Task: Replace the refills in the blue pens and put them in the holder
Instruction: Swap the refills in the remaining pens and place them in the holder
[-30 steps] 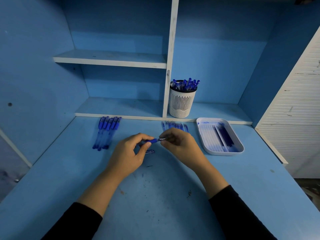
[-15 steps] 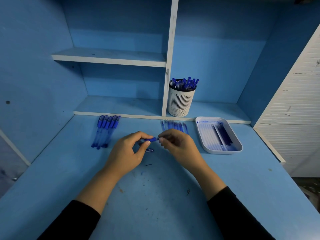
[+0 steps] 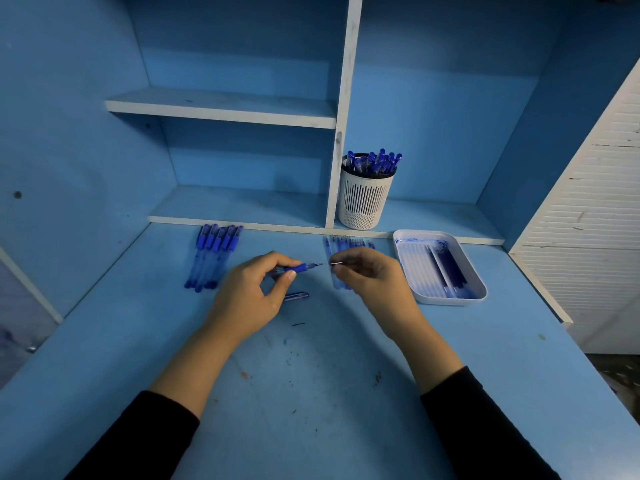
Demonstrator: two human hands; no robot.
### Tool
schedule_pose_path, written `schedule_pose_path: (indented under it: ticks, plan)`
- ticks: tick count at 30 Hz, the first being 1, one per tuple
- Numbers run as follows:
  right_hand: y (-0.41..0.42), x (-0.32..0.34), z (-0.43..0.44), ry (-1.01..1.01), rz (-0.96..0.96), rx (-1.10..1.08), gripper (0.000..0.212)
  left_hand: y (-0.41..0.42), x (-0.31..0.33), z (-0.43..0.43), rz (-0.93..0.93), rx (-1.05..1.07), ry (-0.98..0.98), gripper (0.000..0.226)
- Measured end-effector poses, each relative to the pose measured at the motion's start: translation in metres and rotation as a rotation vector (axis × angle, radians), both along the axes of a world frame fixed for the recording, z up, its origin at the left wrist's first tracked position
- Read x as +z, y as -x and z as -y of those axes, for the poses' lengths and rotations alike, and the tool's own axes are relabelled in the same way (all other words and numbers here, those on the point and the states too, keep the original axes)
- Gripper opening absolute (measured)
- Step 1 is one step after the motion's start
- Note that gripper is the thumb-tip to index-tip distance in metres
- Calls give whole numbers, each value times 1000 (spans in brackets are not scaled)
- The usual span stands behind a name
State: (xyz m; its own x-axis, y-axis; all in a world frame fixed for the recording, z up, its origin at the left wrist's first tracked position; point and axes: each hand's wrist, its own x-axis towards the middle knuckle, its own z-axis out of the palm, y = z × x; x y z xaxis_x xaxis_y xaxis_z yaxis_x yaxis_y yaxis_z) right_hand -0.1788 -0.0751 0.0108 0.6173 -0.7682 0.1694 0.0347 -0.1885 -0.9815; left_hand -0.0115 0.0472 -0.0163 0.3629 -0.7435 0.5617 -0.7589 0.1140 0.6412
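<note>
- Blue rubber grip between thumb and forefinger: my left hand pinches the pen over the middle of the counter, its point aimed right.
- My right hand, just apart from that point, pinches a small silvery piece. I cannot tell whether it is a refill end or a nose cone.
- I judge this to be the swap itself: the pen is open and not yet closed.
- Next I need a steady, straight line-up of the two ends, with little force.
- A small blue cap lies beside my left thumb.
- Thin refills lie beyond my right hand, near the back edge.
- A row of pens waits at the back left, and a white tray sits at the back right.
- The holder, with pens in it, stands on the shelf.
</note>
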Motion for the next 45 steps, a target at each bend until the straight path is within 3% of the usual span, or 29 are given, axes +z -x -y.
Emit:
schedule_pose_path:
  ticks: [5, 11, 15, 21, 26, 33, 36, 39, 45]
  plan:
    - [-2, -5, -6, 203, -204, 62, 6, -4, 3, -3, -4, 48, 24, 13]
    - [-7, -14, -16, 603, -473, 188, 5, -6, 3, -3, 15, 74, 5, 13]
    - [-6, -11, -15, 599, -525, 205, 15, -4, 3, -3, 10, 73, -5, 14]
    - [1, 3, -7, 266, -324, 80, 24, -2, 2, -3, 21, 47, -19, 13]
    - [-7, -4, -13, 198, -174, 12, 28, 1, 1, -1, 13, 12, -26, 15]
    - [-8, -2, -9, 173, -99, 4, 4, 7, 2, 0, 9, -26, -9, 14]
    - [-4, 3, -4, 77, -20, -32, 8, 6, 1, 0, -7, -2, 1, 15]
    - [0, 8, 0, -83, 205, -123, 11, 4, 0, 0, -41, 22, 8, 16]
    - [-1, 7, -3, -31, 363, -291, 24, 7, -2, 3, -53, 59, 5, 10]
